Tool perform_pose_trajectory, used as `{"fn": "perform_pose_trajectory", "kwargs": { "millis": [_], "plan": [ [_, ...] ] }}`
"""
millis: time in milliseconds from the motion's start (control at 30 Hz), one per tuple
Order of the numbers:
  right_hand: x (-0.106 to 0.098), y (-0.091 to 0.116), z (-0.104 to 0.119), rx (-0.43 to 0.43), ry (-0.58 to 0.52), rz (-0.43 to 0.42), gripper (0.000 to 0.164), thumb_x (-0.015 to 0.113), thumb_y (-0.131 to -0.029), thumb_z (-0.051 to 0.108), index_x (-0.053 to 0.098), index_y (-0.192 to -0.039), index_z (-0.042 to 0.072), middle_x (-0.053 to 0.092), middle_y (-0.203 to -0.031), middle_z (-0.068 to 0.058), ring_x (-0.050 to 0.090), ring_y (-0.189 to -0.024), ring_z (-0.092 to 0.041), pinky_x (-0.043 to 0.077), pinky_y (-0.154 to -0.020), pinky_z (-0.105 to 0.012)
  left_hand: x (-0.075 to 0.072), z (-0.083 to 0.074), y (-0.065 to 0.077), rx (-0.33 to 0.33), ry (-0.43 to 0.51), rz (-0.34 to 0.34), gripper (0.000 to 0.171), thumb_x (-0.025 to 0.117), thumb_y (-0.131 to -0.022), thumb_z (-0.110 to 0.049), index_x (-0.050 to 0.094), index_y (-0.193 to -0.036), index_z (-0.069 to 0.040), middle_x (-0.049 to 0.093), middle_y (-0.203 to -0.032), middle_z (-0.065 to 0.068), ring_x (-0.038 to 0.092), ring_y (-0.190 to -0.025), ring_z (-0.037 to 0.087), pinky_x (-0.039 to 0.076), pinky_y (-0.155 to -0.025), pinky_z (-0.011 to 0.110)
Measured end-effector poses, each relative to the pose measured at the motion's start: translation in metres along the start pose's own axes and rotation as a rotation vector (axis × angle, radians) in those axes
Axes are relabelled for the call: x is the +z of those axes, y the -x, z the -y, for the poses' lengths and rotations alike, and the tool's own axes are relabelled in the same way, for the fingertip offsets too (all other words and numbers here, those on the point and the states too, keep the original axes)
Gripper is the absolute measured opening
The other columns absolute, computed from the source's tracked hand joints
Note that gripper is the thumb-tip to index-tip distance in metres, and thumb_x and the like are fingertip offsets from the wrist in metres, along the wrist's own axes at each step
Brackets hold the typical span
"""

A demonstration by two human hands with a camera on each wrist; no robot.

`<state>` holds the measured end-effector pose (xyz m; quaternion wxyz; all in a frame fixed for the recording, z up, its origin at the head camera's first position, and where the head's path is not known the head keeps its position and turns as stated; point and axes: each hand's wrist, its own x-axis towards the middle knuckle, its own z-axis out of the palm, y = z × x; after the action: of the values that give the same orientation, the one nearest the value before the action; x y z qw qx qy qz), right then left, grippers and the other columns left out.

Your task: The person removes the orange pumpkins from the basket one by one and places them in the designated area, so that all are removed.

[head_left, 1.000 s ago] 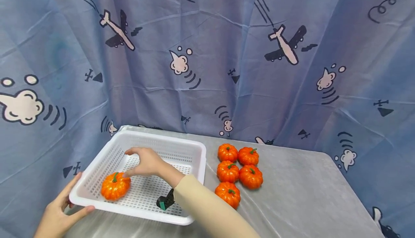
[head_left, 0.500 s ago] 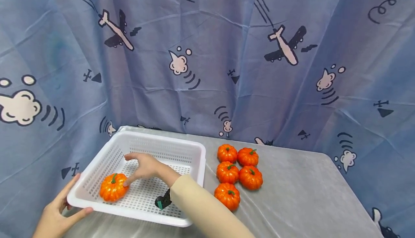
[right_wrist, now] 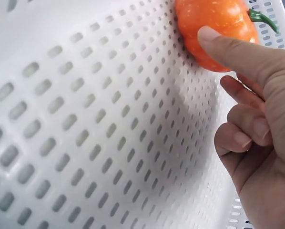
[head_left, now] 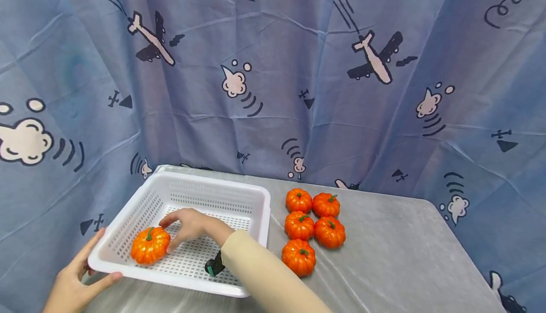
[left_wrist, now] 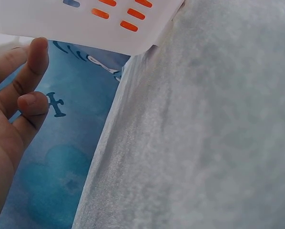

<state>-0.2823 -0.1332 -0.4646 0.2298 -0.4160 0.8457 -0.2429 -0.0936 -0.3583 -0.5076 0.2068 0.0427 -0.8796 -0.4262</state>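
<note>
A white perforated basket (head_left: 239, 290) sits at the left of the table, and an orange toy pumpkin (head_left: 150, 246) with a green stem rests inside it at the left. My left hand (head_left: 81, 275) holds the basket's front left corner, thumb along the front and fingers at the left side. In the left wrist view, bent fingers (left_wrist: 35, 64) show beside the basket's wall (left_wrist: 76, 28). My right hand (head_left: 190, 225) is over the basket, thumb and index finger apart next to the pumpkin. The right wrist view has the thumb overlapping the pumpkin (right_wrist: 214, 19); the index fingertip is hidden there.
Several more orange pumpkins (head_left: 300, 226) stand grouped on the grey-covered table (head_left: 384, 256), right of the basket. A black wrist strap with a green tab (head_left: 214, 265) shows beneath my right forearm. A blue patterned curtain (head_left: 273, 90) hangs behind the table.
My right hand has lowered slightly, and its thumb and index finger have come closer together beside the pumpkin. The left hand stays at the basket corner; the basket has hardly moved.
</note>
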Motion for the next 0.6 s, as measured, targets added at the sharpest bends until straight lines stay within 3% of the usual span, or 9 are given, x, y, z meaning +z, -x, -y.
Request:
{"fn": "perform_pose_trajectory", "kwargs": {
  "millis": [400,600],
  "plan": [
    [-0.0003,0.001,0.0025,-0.052,-0.037,0.045,0.073,0.093,-0.085,0.027,0.062,-0.151,0.028,0.061,-0.148,0.017,0.05,-0.138,0.003,0.038,-0.113,-0.019,-0.002,-0.0009,-0.0006,-0.025,-0.002,0.018,0.109,0.093,-0.08,-0.008,0.03,-0.169,-0.014,0.049,-0.111,-0.036,0.047,-0.086,-0.003,0.034,-0.065,0.019],
    [0.0006,0.0012,0.0032,-0.056,-0.088,0.052,0.07,0.093,-0.084,0.024,0.064,-0.149,0.025,0.065,-0.143,0.015,0.055,-0.134,0.003,0.039,-0.111,-0.017,-0.0017,-0.0018,-0.0007,-0.063,-0.016,0.028,0.108,0.093,-0.083,-0.013,0.028,-0.169,-0.016,0.044,-0.113,-0.042,0.047,-0.086,-0.002,0.034,-0.065,0.021]
  ]
}}
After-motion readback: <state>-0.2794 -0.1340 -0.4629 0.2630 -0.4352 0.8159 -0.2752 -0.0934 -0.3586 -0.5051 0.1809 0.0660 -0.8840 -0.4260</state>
